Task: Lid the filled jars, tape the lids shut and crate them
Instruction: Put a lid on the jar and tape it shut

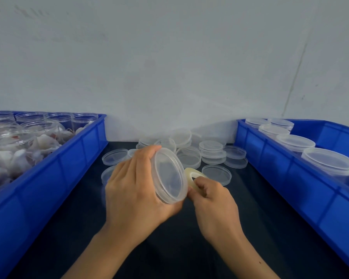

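My left hand (133, 190) grips a clear plastic jar lying on its side, its clear lid (169, 176) facing right. My right hand (212, 196) pinches a roll of clear tape (193, 175) right against the lid's rim. The jar's body is mostly hidden behind my left hand. A pile of loose clear lids (208, 154) lies on the dark table behind the hands. Open filled jars (24, 137) stand in the blue crate (69, 164) on the left. Lidded jars (328, 160) stand in a row in the blue crate (274, 158) on the right.
The dark table top (169, 248) runs between the two crates, with a grey wall (169, 67) close behind. Single lids (216, 174) lie flat near the hands.
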The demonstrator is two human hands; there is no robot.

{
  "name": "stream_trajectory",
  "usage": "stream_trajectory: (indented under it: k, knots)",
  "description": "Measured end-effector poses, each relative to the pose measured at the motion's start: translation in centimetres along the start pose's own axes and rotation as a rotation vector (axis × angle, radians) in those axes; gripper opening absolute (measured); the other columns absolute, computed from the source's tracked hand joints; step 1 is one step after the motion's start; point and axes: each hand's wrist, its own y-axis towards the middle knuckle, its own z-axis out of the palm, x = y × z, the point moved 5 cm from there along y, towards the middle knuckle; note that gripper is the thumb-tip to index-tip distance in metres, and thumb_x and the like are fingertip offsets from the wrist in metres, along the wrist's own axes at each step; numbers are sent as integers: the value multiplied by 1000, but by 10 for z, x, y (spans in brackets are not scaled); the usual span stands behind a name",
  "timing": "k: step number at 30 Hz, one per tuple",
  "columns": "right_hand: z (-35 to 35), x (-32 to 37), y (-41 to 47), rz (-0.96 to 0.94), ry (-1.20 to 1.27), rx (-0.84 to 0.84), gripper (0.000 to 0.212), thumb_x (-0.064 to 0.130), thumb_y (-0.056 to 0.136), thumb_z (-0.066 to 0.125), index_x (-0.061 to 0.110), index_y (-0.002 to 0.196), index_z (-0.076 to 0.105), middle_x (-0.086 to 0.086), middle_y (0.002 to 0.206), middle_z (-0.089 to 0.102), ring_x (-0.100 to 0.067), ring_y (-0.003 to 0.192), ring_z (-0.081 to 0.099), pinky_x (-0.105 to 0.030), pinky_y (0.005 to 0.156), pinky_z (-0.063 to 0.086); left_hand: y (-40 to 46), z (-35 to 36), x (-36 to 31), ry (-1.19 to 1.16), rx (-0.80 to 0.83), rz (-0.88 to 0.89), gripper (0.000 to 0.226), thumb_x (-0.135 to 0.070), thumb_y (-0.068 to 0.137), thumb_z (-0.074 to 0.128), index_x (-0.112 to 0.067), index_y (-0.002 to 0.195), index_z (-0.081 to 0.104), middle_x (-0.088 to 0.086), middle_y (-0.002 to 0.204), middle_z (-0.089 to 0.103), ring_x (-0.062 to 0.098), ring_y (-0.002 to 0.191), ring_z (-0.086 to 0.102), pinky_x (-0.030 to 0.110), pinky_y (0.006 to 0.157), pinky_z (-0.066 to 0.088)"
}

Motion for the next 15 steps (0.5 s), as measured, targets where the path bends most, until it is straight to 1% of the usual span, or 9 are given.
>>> stream_trajectory:
  k: [5, 7, 10, 12, 13, 14, 15]
  knots:
    - [-1, -3, 3, 12, 28, -9, 38, 31, 92, 54, 9, 66, 38, 2, 58, 36, -12, 55, 31, -30, 52, 28, -1, 1, -4, 15, -11, 43, 83, -45, 53, 87, 0, 117, 60, 8, 110, 68, 24, 96, 66, 25, 87, 43]
    - [-1, -4, 4, 11, 26, -27, 37, 29, 92, 54, 11, 65, 37, 3, 57, 37, -12, 54, 31, -30, 52, 28, -1, 0, -6, 11, -22, 43, 83, -45, 53, 87, 0, 117, 60, 7, 111, 68, 24, 97, 67, 25, 87, 44]
    - [-2, -6, 5, 10, 41, -31, 35, 27, 91, 53, 6, 69, 39, 2, 57, 36, -12, 55, 31, -31, 52, 28, -1, 1, -8, -4, -29, 50, 82, -44, 52, 87, 1, 116, 60, 7, 110, 68, 24, 96, 67, 26, 85, 44]
    - [-2, -6, 5, -17, 67, -12, 35, 30, 92, 53, 5, 70, 41, 3, 57, 35, -12, 54, 30, -31, 52, 28, -2, 2, -6, -49, 5, 12, 90, -45, 49, 88, 0, 121, 58, 6, 113, 67, 24, 97, 67, 26, 83, 45]
    - [-2, -4, 4, -43, 85, -3, 37, 32, 93, 54, 6, 70, 42, 3, 56, 35, -11, 53, 30, -30, 52, 27, -1, 2, -3, -101, 28, -29, 95, -49, 48, 87, -2, 124, 55, 1, 115, 65, 21, 98, 66, 24, 81, 46]
    - [-2, -2, 3, -71, 102, 10, 38, 35, 93, 55, 7, 70, 44, 3, 55, 36, -10, 53, 30, -29, 52, 27, -2, 2, 2, -180, 55, -86, 99, -53, 46, 84, -7, 127, 52, -7, 116, 63, 15, 99, 64, 22, 80, 46]
    - [-1, 1, 1, -98, 123, 32, 37, 36, 93, 55, 8, 70, 47, 2, 56, 38, -10, 53, 31, -30, 52, 28, -3, 3, 8, -286, 89, -152, 100, -59, 44, 82, -16, 127, 49, -19, 114, 59, 5, 99, 62, 16, 79, 45]
